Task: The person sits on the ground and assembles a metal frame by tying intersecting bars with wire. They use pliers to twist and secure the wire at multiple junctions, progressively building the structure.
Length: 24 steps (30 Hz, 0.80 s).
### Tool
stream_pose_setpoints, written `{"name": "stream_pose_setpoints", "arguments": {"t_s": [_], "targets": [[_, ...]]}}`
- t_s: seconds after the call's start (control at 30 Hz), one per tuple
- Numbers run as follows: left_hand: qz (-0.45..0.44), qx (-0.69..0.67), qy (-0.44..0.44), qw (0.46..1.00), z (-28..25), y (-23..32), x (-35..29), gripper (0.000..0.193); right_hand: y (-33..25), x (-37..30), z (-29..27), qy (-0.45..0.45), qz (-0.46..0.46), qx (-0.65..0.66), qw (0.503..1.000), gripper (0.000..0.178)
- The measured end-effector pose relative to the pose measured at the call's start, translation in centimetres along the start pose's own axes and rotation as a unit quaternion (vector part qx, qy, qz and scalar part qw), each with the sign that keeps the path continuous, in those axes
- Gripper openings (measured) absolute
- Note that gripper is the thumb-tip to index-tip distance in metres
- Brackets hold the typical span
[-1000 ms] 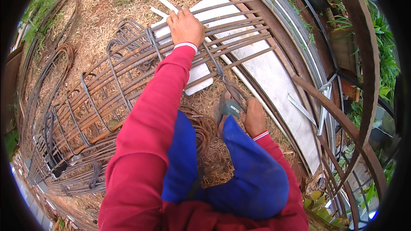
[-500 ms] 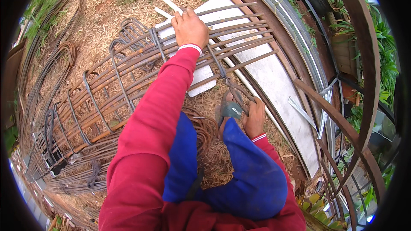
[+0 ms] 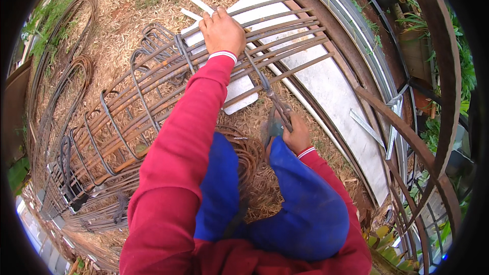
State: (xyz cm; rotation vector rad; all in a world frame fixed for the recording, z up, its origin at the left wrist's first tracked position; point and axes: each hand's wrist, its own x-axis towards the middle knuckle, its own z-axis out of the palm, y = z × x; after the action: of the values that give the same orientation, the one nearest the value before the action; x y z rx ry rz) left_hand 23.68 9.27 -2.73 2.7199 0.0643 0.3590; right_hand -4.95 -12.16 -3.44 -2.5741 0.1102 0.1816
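A long cage of rusty rebar (image 3: 130,107), tied round with several bent stirrups, stretches from the lower left toward the upper right. My left hand (image 3: 222,33) is closed over the bars near the cage's right end, its fingertips curled over the far side. One stirrup (image 3: 253,63) slants down across the bars beside that hand. At its lower end sit the jaws of dark metal pincers (image 3: 278,106). My right hand (image 3: 298,133) grips the pincers' handles, just above my right knee. A sandalled foot (image 3: 274,127) shows blurred behind the pincers.
A long whitish board (image 3: 326,86) lies under the bar ends. Metal rails (image 3: 356,35) and curved brown bars (image 3: 423,158) stand to the right. A steel square (image 3: 391,127) rests near them. Coiled rods (image 3: 242,153) lie between my legs, with looped bars (image 3: 66,66) at far left.
My right hand has moved a little left and up with the pincers, whose handles now look closer together. My left hand keeps its hold on the bars. The view has shifted slightly.
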Motion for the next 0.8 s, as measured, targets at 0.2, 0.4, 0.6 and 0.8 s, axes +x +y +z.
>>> {"name": "stream_pose_setpoints", "arguments": {"t_s": [0.2, 0.4, 0.6, 0.8], "targets": [[-0.006, -0.007, -0.006, 1.0, -0.1, 0.2, 0.1, 0.046, 1.1, 0.1, 1.6, 0.033, -0.029, 0.021, 0.999, 0.051], [0.002, 0.018, -0.003, 1.0, -0.3, 0.2, 0.2, 0.047, 0.3, 1.0, 1.4, 0.056, -0.055, 0.042, 0.996, 0.048], [-0.003, 0.028, -0.007, 1.0, -0.1, 0.0, 0.1, 0.047, -1.6, 0.7, -4.2, -0.101, -0.021, 0.137, 0.985, 0.024], [-0.006, 0.017, -0.004, 1.0, -0.1, 0.1, 0.2, 0.045, -1.7, 1.9, -7.1, -0.388, 0.214, 0.573, 0.69, 0.043]]}}
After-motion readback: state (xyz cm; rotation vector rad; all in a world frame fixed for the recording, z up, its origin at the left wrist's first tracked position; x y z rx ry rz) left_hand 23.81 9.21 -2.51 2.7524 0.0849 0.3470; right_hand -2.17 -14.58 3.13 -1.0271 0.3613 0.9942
